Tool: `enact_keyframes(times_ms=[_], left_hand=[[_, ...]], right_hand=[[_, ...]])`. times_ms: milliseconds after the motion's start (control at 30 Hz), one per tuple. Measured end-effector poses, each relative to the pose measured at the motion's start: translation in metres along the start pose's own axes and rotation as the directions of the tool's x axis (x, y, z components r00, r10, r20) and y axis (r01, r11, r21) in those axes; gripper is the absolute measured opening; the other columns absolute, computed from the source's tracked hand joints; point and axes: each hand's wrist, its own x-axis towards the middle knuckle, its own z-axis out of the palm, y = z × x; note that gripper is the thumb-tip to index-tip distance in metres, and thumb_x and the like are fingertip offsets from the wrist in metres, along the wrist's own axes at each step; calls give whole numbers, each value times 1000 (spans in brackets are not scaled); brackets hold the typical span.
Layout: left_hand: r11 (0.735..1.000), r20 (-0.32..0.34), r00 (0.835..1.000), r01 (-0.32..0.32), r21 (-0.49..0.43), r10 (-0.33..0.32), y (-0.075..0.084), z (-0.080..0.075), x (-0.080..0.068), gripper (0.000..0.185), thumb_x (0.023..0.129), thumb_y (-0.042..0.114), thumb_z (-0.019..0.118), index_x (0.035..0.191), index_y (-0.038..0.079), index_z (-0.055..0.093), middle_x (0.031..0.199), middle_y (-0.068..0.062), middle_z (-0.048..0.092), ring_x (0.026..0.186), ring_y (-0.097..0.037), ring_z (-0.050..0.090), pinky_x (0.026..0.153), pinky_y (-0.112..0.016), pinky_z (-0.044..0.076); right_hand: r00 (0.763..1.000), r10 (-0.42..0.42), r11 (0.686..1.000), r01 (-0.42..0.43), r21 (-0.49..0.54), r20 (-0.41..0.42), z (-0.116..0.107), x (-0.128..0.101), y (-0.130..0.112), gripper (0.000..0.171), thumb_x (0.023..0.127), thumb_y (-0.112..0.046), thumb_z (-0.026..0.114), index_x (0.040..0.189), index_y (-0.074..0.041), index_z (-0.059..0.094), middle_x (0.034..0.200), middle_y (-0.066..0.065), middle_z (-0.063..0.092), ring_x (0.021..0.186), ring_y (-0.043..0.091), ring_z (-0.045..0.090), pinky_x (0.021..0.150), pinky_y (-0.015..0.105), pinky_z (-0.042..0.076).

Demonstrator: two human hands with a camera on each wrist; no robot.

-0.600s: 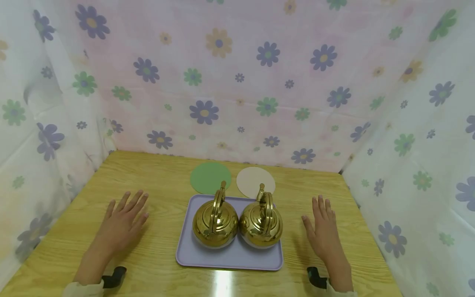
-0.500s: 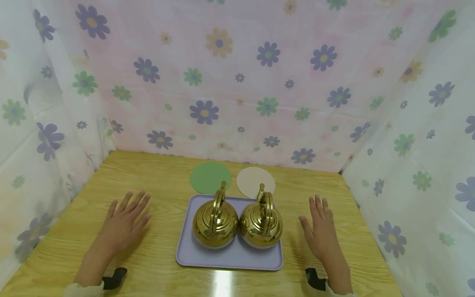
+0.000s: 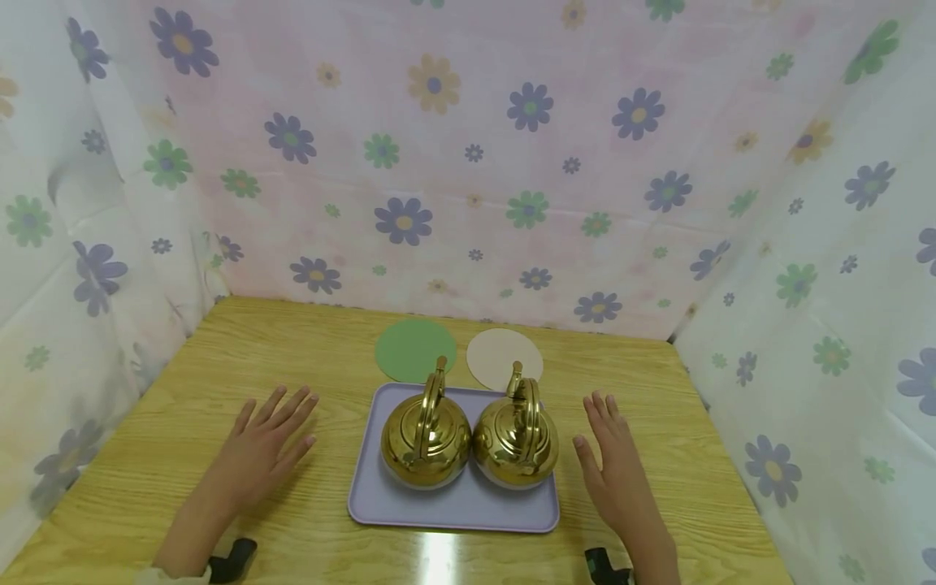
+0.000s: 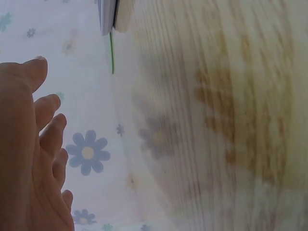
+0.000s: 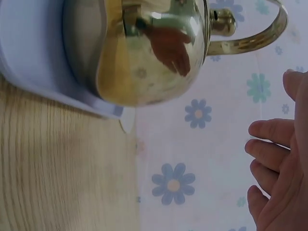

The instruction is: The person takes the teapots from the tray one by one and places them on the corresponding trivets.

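The left gold kettle is standing up on a purple tray, and its spout is pointing away from the person, a little to the right. The right gold kettle is standing right beside it, with its spout pointing away too. Both handles are running from near to far.

The left hand is sitting over the counter, left of the tray, and its fingers are standing apart. The left gold kettle is sitting to the right of those fingers, with a strip of counter in between. The right gold kettle is sitting just left of the right hand, near its thumb. That thumb is sticking out, and the other fingers are lying near each other.

The head view is showing a green circle and then a cream circle, lying flat behind the tray. The left wrist view is showing the green one from the side, thin as a string. The right wrist view is showing a knob under the kettle's handle, and the shiny kettle is showing a little mirror hand.
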Motion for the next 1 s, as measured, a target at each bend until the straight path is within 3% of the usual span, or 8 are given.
enact_keyframes(times_ms=[233,367,567,667,800,1000], left_hand=[[999,11,999,-42,12,42,4,8,3,59,104,37,56,156,11,43,160,-15,42,151,-40,29,123,-63,12],[997,2,997,-74,33,74,7,14,1,57,103,36,58,153,11,48,158,-14,45,148,-42,34,123,-62,14],[995,-22,995,-99,29,100,13,18,-1,56,102,35,60,152,11,50,157,-11,47,147,-43,36,125,-58,11],[993,-30,993,-111,29,111,17,19,-2,55,102,35,60,151,11,51,156,-10,48,146,-42,37,127,-54,8],[993,-39,993,-111,27,112,22,19,-3,55,102,34,60,151,12,51,155,-10,49,146,-42,38,128,-45,-2],[993,-37,992,-117,23,118,23,21,0,54,102,33,60,151,11,51,155,-10,49,146,-42,38,126,-35,-11]], right_hand=[[998,-43,999,44,21,-52,9,-2,-12,55,107,-19,55,156,-3,38,158,20,41,145,40,38,111,64,37],[995,-63,997,67,49,-76,13,-6,-21,52,104,-15,58,153,-2,44,149,20,50,137,38,47,105,62,44],[984,-88,991,102,85,-155,18,-9,-32,49,99,-6,64,147,-8,54,140,12,59,130,28,53,101,52,49],[968,-128,984,151,91,-217,22,-9,-36,48,96,-2,66,143,-10,58,134,8,65,122,22,58,100,33,50],[950,-165,970,205,131,-264,29,-10,-40,46,96,1,65,140,-9,61,130,5,68,118,18,61,101,11,42],[951,-134,953,201,228,-277,39,-9,-46,41,99,2,61,138,-6,62,128,7,69,118,15,63,102,12,44]])
